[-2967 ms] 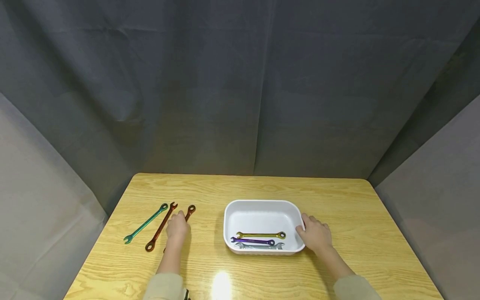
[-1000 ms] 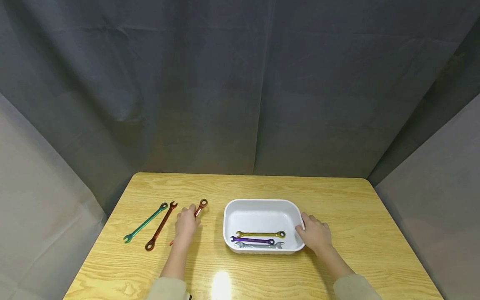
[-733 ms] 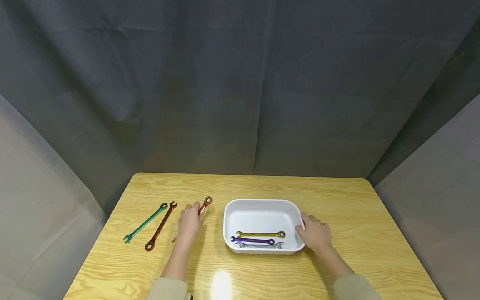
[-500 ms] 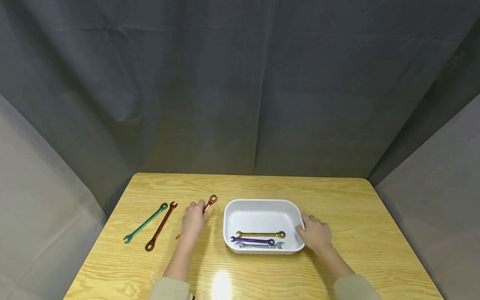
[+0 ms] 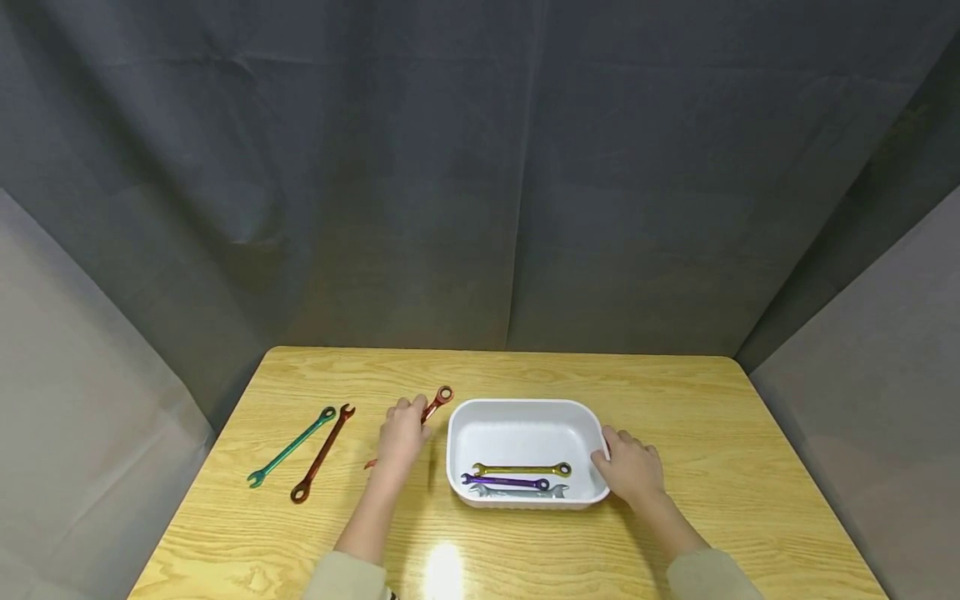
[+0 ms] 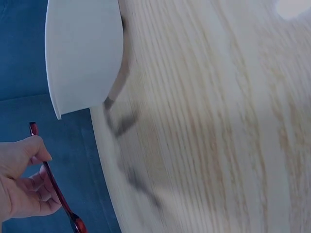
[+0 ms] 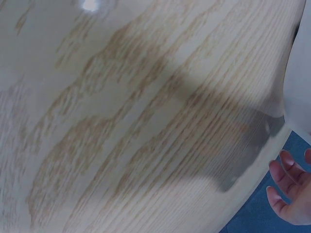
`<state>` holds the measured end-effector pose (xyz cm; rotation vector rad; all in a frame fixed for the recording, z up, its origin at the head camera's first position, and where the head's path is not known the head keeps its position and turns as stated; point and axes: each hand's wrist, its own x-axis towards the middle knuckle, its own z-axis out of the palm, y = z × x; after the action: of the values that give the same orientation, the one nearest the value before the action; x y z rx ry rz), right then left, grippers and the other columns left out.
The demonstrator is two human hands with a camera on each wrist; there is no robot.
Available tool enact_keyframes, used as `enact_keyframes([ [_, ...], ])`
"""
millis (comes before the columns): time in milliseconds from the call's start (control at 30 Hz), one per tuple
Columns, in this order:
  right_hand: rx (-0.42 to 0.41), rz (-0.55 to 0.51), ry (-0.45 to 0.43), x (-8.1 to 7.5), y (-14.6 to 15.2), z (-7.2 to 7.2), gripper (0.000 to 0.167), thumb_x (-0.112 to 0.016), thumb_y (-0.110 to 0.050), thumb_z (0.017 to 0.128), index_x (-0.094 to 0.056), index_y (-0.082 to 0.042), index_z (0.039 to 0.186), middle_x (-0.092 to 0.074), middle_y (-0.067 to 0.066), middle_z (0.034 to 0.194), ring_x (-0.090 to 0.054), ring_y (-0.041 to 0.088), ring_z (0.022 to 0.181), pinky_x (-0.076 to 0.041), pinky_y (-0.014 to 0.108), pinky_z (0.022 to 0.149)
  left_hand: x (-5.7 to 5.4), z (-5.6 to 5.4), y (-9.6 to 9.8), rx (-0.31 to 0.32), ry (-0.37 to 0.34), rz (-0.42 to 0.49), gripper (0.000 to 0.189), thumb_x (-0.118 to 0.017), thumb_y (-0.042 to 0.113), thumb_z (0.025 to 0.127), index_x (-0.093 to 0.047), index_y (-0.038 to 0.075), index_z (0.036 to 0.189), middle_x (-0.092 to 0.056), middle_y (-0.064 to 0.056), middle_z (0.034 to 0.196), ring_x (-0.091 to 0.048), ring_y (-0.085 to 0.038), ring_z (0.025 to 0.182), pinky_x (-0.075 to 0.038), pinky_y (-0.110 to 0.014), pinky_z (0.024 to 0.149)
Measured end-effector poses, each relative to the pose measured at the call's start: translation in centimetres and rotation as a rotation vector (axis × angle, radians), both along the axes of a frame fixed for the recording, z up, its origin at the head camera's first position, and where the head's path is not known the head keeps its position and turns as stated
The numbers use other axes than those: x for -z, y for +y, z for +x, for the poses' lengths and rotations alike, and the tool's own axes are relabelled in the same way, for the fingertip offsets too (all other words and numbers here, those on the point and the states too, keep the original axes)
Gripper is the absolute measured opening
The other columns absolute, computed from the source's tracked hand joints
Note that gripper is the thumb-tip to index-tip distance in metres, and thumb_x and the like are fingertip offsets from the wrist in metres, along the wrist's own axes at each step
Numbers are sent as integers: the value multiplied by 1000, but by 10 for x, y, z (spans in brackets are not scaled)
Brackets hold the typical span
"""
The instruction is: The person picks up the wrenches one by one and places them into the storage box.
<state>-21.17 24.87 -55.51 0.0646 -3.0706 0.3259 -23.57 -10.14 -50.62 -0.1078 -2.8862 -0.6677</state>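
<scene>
My left hand (image 5: 401, 435) pinches a red combination wrench (image 5: 438, 402) by its shaft, left of the white tray (image 5: 525, 406). The wrist view shows this wrench (image 6: 56, 189) raised off the table between thumb and fingers of the left hand (image 6: 24, 179), its shadow falling apart from it. At the tray's right rim, my right hand (image 5: 632, 467) holds on, thumb over the edge and fingers outside. Inside the tray lie a gold wrench (image 5: 521, 470), a purple wrench (image 5: 506, 482) and a silver wrench (image 5: 517, 492), side by side near the front wall.
On the table's (image 5: 675, 400) left part lie a green wrench (image 5: 292, 447) and a dark red-brown wrench (image 5: 322, 454), both slanted. Grey curtains (image 5: 405, 208) enclose the back and sides.
My left hand has picked up the red wrench from the table and carried it right, towards the tray. The right hand and the tray have stayed put.
</scene>
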Motion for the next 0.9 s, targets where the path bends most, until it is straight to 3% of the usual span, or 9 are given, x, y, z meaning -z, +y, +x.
enact_keyframes([
  [400, 5, -10, 7, -2, -1, 2, 41, -51, -31, 84, -53, -5, 115, -60, 17, 98, -57, 38, 93, -40, 57, 80, 0, 2, 14, 52, 73, -33, 31, -71, 4, 69, -60, 8, 97, -55, -11, 81, -55, -31, 74, -48, -39, 53],
  [900, 5, -11, -2, -2, -1, 1, 44, -50, -33, 84, -52, -4, 118, -60, 20, 103, -56, 40, 97, -38, 59, 82, -5, 5, 27, 115, 81, -83, 28, -70, 7, 69, -59, 10, 94, -54, -9, 79, -53, -26, 70, -47, -37, 53],
])
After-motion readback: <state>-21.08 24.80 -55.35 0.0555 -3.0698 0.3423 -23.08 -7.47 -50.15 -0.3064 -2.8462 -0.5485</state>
